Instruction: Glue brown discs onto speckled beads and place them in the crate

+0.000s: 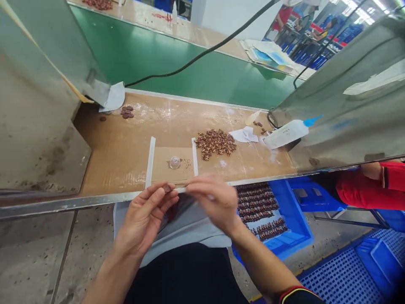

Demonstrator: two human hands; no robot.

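Observation:
My left hand (pixel 144 217) is closed in a pinch on a small dark brown disc (pixel 167 188) in front of the bench edge. To its right, my right hand (pixel 215 200) is blurred by motion, its fingers drawn together toward the disc but apart from it. What those fingers hold, if anything, I cannot make out. Beyond my hands, a small clear round dish (pixel 174 162) stands on the bench between two white strips, with tiny brown bits beside it. A heap of small brown-and-gold speckled pieces (pixel 216 142) lies right of the strips.
Several brown discs (pixel 127 112) lie at the back left. A white bottle with a blue nozzle (pixel 287 133) leans at the right. Below the bench, a blue crate (pixel 295 219) holds rows of speckled pieces. Metal housings flank both sides; a person's red sleeve (pixel 392 176) shows at right.

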